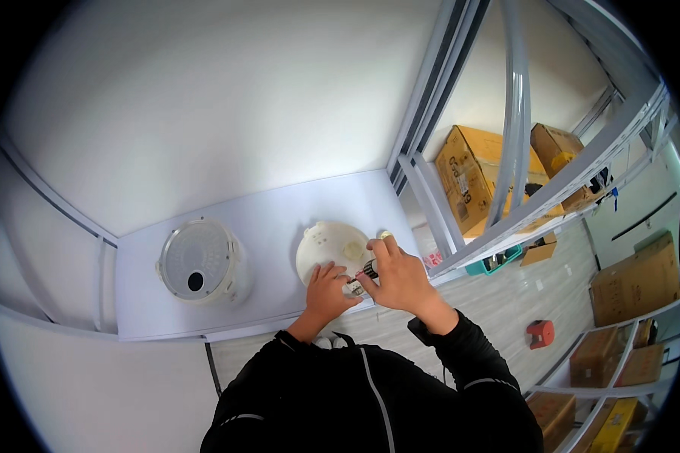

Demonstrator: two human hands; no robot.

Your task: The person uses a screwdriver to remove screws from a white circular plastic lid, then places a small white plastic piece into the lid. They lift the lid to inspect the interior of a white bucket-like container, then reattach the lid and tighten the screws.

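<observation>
A round cream-coloured lid (pixel 319 245) lies on the white table in front of me, its inner side up. My left hand (pixel 329 293) rests on its near rim, fingers bent over the inside and thumb at the edge. My right hand (pixel 402 279) is closed round a small tool with a black-striped handle (pixel 370 267), which points down toward the rim beside my left fingers. A yellowish end piece (pixel 386 234) shows above the right fist. Below the tool sits a small white part (pixel 354 288); the fingers partly hide it.
Left on the table (pixel 147 321) stands a white round cooker body (pixel 196 260) with a dark round hole in its top. Grey metal posts (pixel 423 98) rise at the table's right end. Beyond them are cardboard boxes (pixel 472 170), a green bin (pixel 495 260) and a red stool (pixel 539 334).
</observation>
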